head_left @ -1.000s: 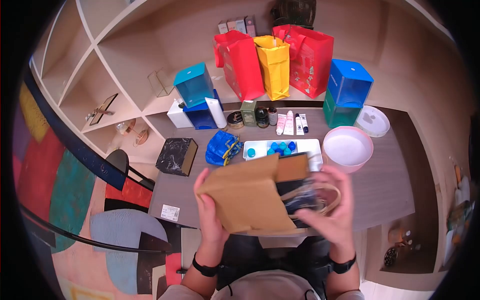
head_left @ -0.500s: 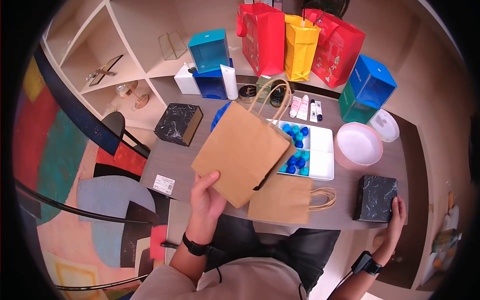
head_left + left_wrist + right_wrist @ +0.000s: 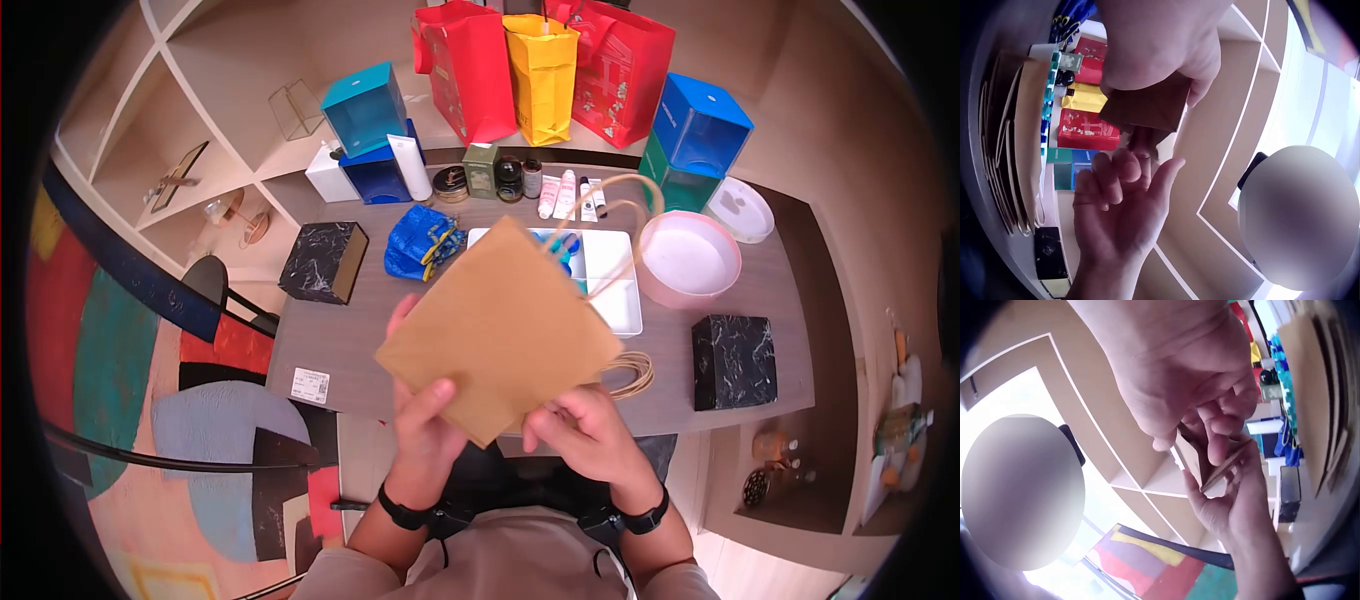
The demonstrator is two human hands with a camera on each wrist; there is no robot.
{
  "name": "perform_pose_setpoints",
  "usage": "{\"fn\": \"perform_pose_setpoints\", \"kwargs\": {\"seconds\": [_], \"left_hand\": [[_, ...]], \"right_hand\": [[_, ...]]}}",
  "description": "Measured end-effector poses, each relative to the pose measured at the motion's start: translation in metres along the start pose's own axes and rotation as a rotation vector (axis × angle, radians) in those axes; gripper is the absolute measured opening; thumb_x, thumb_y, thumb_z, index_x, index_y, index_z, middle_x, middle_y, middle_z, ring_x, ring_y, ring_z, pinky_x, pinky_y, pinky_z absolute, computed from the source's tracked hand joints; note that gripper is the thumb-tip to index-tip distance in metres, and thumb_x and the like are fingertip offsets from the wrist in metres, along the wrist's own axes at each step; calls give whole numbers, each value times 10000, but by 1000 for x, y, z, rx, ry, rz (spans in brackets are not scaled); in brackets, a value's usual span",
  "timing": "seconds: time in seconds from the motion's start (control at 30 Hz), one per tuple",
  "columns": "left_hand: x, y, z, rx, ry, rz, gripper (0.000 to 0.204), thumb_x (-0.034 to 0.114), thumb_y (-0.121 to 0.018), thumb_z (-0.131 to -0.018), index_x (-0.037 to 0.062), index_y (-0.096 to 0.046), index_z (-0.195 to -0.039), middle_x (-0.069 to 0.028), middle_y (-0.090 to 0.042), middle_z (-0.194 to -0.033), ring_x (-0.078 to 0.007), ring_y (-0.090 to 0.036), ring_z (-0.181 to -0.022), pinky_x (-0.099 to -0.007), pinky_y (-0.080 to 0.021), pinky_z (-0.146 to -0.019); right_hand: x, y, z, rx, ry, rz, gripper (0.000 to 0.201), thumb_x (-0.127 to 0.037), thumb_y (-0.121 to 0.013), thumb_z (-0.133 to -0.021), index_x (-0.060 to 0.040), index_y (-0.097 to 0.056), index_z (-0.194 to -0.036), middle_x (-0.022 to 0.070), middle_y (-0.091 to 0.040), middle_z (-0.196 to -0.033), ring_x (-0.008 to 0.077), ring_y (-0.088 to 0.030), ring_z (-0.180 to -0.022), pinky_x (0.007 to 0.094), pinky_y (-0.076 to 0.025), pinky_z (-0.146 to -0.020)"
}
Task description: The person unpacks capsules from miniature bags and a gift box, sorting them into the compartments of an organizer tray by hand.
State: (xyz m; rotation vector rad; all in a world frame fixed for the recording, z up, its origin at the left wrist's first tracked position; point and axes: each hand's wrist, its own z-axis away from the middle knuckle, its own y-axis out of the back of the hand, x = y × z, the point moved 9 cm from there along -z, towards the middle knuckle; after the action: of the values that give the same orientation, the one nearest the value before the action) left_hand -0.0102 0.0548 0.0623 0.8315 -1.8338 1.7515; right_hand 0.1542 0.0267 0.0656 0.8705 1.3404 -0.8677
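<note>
My left hand (image 3: 425,430) grips a brown kraft paper bag (image 3: 500,335) near its lower left edge, thumb on the face toward me. The bag is tilted, with its twisted handles (image 3: 650,200) pointing up and right over the table. At the bag's lower edge is my right hand (image 3: 590,435). In the right wrist view, fingers of the right hand (image 3: 1197,381) reach between the paper folds (image 3: 1192,459) while its thumb stands apart. Partly hidden below the held bag lies a stack of kraft bags (image 3: 1029,144) with handles showing to the right.
Black marbled boxes stand at the right (image 3: 735,362) and left (image 3: 322,262). A white tray (image 3: 610,262) with blue and teal pieces, a blue folded bag (image 3: 412,240) and a round pink box (image 3: 690,258) sit behind. Red (image 3: 465,75) and yellow (image 3: 543,85) bags stand at the back.
The right hand has let go of the black marbled box at the table's right and come to the held bag's lower edge. The left hand has turned the bag before me.
</note>
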Motion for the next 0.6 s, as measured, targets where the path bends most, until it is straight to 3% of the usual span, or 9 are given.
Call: {"fn": "perform_pose_setpoints", "kwargs": {"seconds": [0.13, 0.2, 0.3, 0.37, 0.4, 0.43, 0.5, 0.57, 0.6], "left_hand": [[31, -6, -3, -43, -23, -8, 936, 234, -735, -824, 93, -243, -1608, -146, -505, -1457, -338, -480, -1395, -506, -387, -1177], [33, -5, -3, -95, 6, 25, 936, 252, -714, -847, 88, -220, -1625, -147, -503, -1469, -334, -486, -1397, -500, -387, -1179], [9, -9, -4, -163, 214, 10, 874, 195, -659, -900, 55, -214, -1640, -181, -496, -1511, -329, -494, -1411, -456, -398, -1174], [-15, -26, 5, -253, 361, 8, 810, 118, -615, -974, 78, -182, -1657, -168, -484, -1520, -302, -478, -1425, -455, -375, -1187], [-21, -29, 4, -245, 359, 16, 810, 118, -615, -974, 78, -182, -1657, -168, -484, -1520, -302, -478, -1425, -455, -375, -1187], [-25, -34, 1, -307, 293, -184, 809, 80, -621, -969, 81, -191, -1655, -184, -480, -1527, -328, -462, -1438, -458, -367, -1188], [-30, -33, -2, -362, 221, -379, 811, 41, -627, -964, 85, -200, -1652, -200, -476, -1533, -354, -446, -1450, -461, -359, -1190], [-5, -32, -3, -261, -405, -1385, 772, 2, -703, -894, 93, -371, -1586, -250, -467, -1529, -413, -413, -1465, -479, -330, -1199], [-8, -24, -3, -259, -401, -1382, 772, 2, -703, -894, 93, -371, -1586, -250, -467, -1529, -413, -413, -1465, -479, -330, -1199]], "right_hand": [[11, 7, -4, 64, -28, 120, 503, -141, -828, -866, -30, -608, -1304, 104, -692, -1200, 132, -679, -910, 290, -533, -728], [-20, 39, 8, 374, 434, -99, 839, -156, -900, -785, -37, -434, -1474, 135, -547, -1455, 168, -651, -1103, 315, -541, -819], [-38, 46, 20, 422, 461, -154, 1048, -176, -934, -734, -45, -294, -1553, 142, -442, -1544, 204, -590, -1242, 342, -531, -914], [-50, 47, 29, 473, 472, -68, 882, -150, -911, -755, -41, -442, -1494, 164, -469, -1517, 228, -624, -1193, 362, -551, -909], [-56, 48, 37, 518, 452, 370, 764, -140, -898, -767, -41, -525, -1427, 180, -483, -1503, 250, -644, -1158, 370, -561, -889], [-60, 45, 42, 548, 421, 810, 650, -130, -885, -780, -41, -608, -1360, 196, -497, -1489, 271, -664, -1123, 379, -571, -870], [-50, 51, 51, 617, 407, 894, 469, -166, -867, -809, -39, -697, -1228, 212, -542, -1446, 277, -715, -950, 394, -595, -787], [-15, 61, 52, 518, 36, 983, 492, -240, -861, -823, -46, -683, -1238, 198, -590, -1404, 277, -728, -804, 399, -601, -725], [-8, 59, 55, 454, 22, 1038, 490, -291, -850, -831, -53, -686, -1226, 191, -593, -1418, 288, -726, -738, 406, -601, -676]]}}
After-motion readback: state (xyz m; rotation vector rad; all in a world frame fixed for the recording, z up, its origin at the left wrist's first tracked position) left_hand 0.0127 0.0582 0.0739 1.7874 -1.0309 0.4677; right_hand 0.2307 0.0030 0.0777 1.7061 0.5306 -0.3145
